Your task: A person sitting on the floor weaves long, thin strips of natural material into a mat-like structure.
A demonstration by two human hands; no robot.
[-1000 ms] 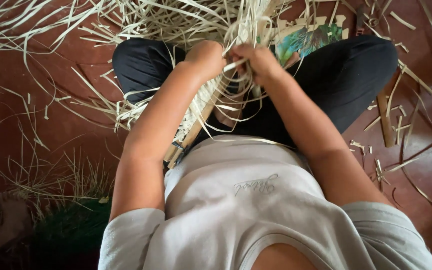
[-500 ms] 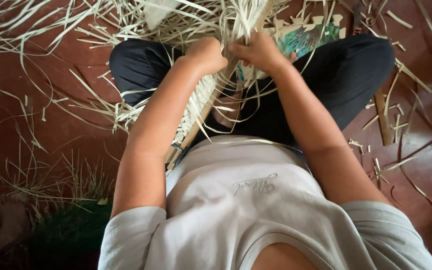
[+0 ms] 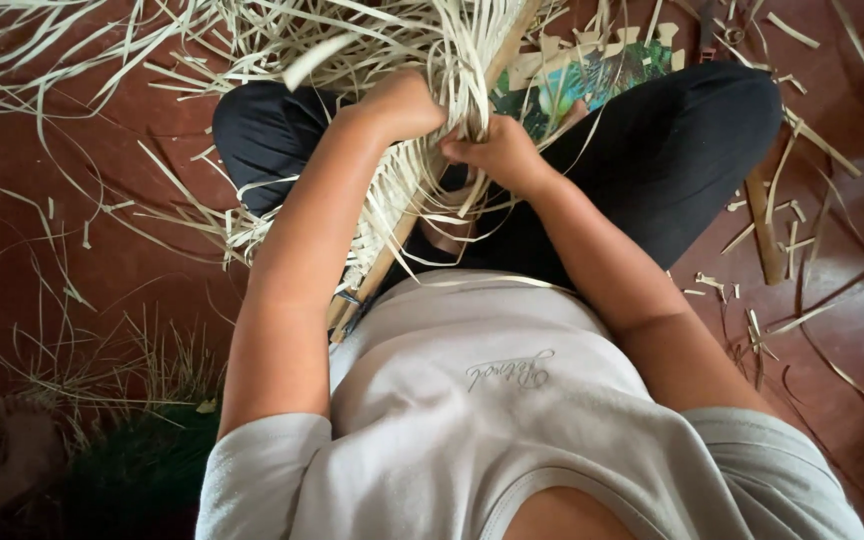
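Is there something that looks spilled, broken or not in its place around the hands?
Nothing looks damaged. Short cut scraps and long loose strips lie scattered over the red floor. Both hands, left hand and right hand, grip strands of the woven piece.

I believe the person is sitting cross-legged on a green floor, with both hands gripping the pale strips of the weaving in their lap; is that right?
Not quite: the floor is reddish-brown, not green, as the head view shows. The rest stands: the person sits cross-legged, and the left hand and right hand both grip the pale strips of the weaving in their lap.
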